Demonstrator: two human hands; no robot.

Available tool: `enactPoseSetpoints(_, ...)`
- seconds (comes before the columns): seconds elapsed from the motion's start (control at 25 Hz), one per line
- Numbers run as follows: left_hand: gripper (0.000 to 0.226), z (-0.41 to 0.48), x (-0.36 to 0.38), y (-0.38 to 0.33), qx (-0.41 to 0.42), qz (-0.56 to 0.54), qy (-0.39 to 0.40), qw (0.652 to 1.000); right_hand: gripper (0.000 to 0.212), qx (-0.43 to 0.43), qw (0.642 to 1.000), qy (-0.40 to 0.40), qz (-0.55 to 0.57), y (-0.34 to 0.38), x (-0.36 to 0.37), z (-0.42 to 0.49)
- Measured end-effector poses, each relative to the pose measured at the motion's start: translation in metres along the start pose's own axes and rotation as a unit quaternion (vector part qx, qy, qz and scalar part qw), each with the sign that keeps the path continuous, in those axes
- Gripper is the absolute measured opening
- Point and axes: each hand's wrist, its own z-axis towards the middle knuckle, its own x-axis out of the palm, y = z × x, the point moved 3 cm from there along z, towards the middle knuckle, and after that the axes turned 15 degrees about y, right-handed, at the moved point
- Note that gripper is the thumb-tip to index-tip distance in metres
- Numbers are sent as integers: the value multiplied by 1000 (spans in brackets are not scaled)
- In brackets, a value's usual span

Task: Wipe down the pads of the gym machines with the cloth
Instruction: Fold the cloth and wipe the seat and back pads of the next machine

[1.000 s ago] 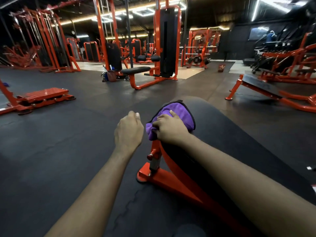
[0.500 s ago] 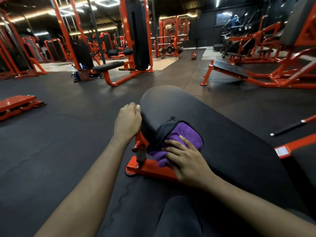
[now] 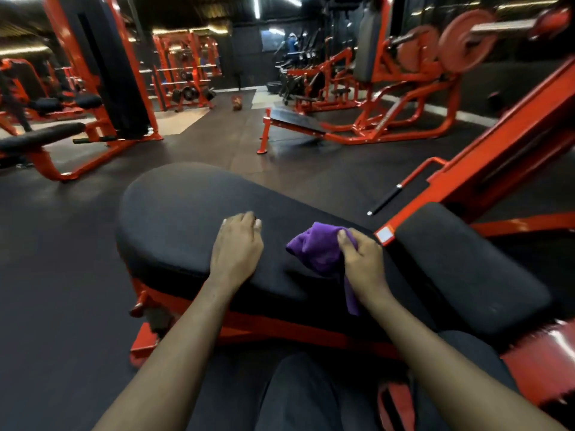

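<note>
Wiping step, likely mid-pad. Right hand (image 3: 364, 265) grips the bunched cloth (image 3: 314, 250) over the pad (image 3: 174, 219), near its right end. Left hand (image 3: 236, 250) rests relaxed on the pad, holding nothing. Next: press the cloth down and sweep across.

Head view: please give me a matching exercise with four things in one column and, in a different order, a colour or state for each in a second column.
Column one:
1. left hand
2. right hand
3. cloth
4. weight plate

Column two:
A. purple and bunched up
B. red, at the upper right of the view
C. rests on the large black pad, holding nothing
D. grips the cloth

Pairs: 1-C, 2-D, 3-A, 4-B.
</note>
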Motion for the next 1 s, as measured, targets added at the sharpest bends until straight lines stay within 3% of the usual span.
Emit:
enactPoseSetpoints(0.12, 40, 20, 43, -45, 97, -114, 120, 981, 38, 44, 996, -40, 63, -28, -53, 3)
enactPoseSetpoints(0.28, 64, 40, 95, -131, 238, -228, 284, 900, 31, 60, 992, -24, 105, -56, -119, -10)
enactPoseSetpoints(0.52, 24, 82, 158, -238, 348, -137, 352, 858, 21, 147, 966, -7, 213, -86, -195, -49)
enactPoseSetpoints(0.72, 19, 95, 193, -286, 376, -122, 381, 836, 18, 167, 986, -16, -5, -110, -234, -54)
enactPoseSetpoints(0.88, 28, 105, 210, -282, 351, -75, 420, 833, 31, 210, 977, 11, -17, -132, -242, -65)
enactPoseSetpoints(0.96, 22, 106, 211, -285, 361, -71, 434, 822, 43, 246, 966, 35, -72, -141, -238, -73)
enactPoseSetpoints(1.0, 21, 106, 211, -290, 369, -72, 438, 817, 37, 246, 963, 20, -110, -143, -240, -73)
